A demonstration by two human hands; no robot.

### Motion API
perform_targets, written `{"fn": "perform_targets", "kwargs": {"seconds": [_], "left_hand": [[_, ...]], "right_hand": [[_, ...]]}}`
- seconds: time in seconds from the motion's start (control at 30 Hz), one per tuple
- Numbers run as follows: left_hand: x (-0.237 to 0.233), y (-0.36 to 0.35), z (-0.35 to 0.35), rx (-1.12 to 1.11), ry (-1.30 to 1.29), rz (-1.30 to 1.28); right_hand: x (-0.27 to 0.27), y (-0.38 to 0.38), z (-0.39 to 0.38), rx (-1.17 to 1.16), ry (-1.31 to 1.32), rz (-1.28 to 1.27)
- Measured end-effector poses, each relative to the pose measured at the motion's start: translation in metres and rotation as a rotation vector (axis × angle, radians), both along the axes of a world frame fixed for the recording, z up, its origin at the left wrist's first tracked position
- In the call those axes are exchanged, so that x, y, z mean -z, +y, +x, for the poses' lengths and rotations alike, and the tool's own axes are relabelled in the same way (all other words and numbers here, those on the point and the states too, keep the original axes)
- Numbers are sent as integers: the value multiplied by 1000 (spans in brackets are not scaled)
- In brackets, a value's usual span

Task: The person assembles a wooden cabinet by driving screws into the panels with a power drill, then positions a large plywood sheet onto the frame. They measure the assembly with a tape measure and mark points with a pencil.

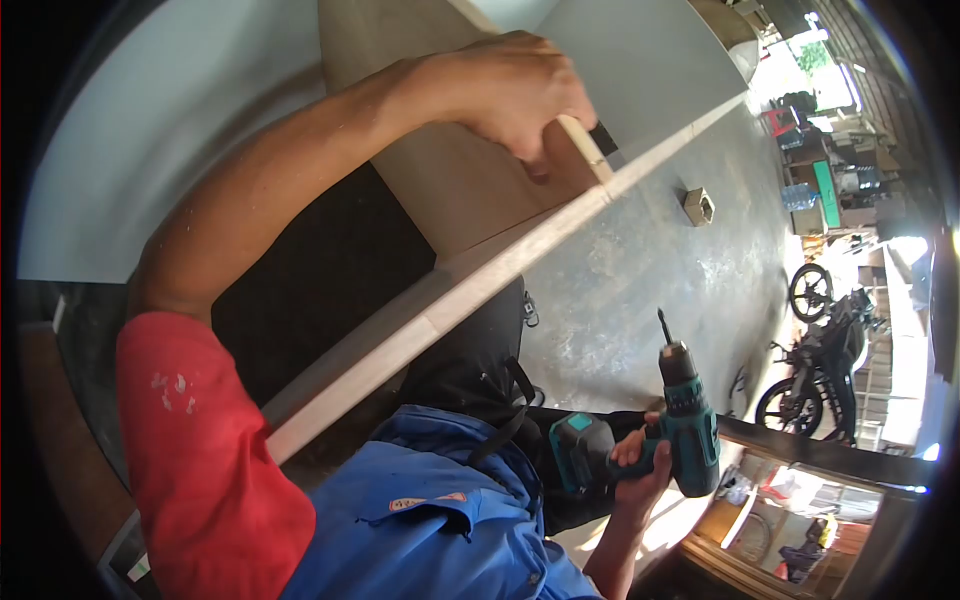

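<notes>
Head view: the left hand (520, 95) is closing its fingers tightly over the top edge of an upright wooden panel (450, 185), which is meeting a long pale board (480, 285) at a corner. Lower right, the right hand (640, 465) is wrapping fully around the grip of a teal cordless drill (688, 420) (bit pointing upward, well apart from the wood). Behind it, a motorcycle (820, 385) is standing.

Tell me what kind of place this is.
Probably a small carpentry workshop, open to the outside. The right hand grips a cordless drill, the left hand holds a wooden panel, the concrete floor is bare, and a motorcycle stands parked by the bright opening.
</notes>
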State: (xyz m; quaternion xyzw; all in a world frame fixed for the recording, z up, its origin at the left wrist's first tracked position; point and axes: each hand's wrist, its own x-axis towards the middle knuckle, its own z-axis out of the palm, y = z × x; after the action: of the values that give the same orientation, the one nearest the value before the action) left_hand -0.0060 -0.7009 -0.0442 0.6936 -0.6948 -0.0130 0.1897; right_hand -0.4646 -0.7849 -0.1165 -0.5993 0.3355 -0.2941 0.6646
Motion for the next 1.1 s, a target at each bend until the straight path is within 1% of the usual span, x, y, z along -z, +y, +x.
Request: {"fn": "perform_targets", "kwargs": {"seconds": [0.03,0.1,0.13,0.17,0.2,0.23,0.27,0.3,0.37,0.4,0.43,0.47,0.5,0.57,0.63,0.67,0.7,0.77,0.8,0.83,0.9,0.93,1.0,1.03,1.07,1.1], "left_hand": [[3,0,1,10,-26,18],[14,-1,10,73,-58,-244],[-1,1,11,71,12,26],[0,3,7,80,-12,49],[7,7,-1,-19,-36,-66],[-2,10,-19,-120,-61,-186],[-9,17,-40,-233,-30,33],[-4,19,-57,-293,-28,44],[10,24,-82,-451,-96,-28],[14,23,-85,-461,-112,-14],[17,23,-86,-464,-68,-36],[17,23,-86,-465,-26,-57],[15,25,-86,-472,-42,-40],[9,26,-87,-460,-54,-16],[7,25,-90,-449,-73,-9],[5,24,-91,-431,-78,-15],[3,23,-92,-436,-85,-3],[1,24,-93,-443,-49,6],[1,24,-93,-451,-34,14],[1,24,-94,-458,-31,20],[0,23,-94,-447,-17,-8],[0,23,-95,-451,-14,-4],[-1,23,-95,-462,-62,4],[-2,23,-95,-461,-63,6],[-3,23,-94,-450,-52,11],[-3,22,-94,-440,-40,17]], "right_hand": [[5,-2,7,-29,-20,-24],[13,-6,23,-24,-27,-24],[16,-6,30,-30,-7,-44],[18,-6,37,-20,-32,-23],[19,-7,43,-65,8,-46],[19,-9,50,-116,48,-74],[17,-10,57,-184,41,-135],[24,-15,57,-190,21,-120],[43,-25,59,-238,118,-47],[47,-29,64,-256,118,-140],[52,-31,70,-268,103,-124],[56,-34,76,-327,112,-194],[57,-35,83,-385,120,-263],[53,-41,91,-420,75,-280],[52,-48,97,-464,67,-586],[61,-48,101,-441,47,-540],[58,-50,106,-445,39,-528],[48,-56,119,-453,-141,-577],[43,-58,125,-476,-199,-552],[45,-60,125,-484,-198,-545],[50,-63,125,-502,-164,-653],[52,-61,126,-507,-162,-649],[55,-54,130,-373,-212,-496],[66,-58,121,-372,-212,-494],[83,-65,103,-426,-21,-1207],[84,-68,98,-448,207,-1913]]}}
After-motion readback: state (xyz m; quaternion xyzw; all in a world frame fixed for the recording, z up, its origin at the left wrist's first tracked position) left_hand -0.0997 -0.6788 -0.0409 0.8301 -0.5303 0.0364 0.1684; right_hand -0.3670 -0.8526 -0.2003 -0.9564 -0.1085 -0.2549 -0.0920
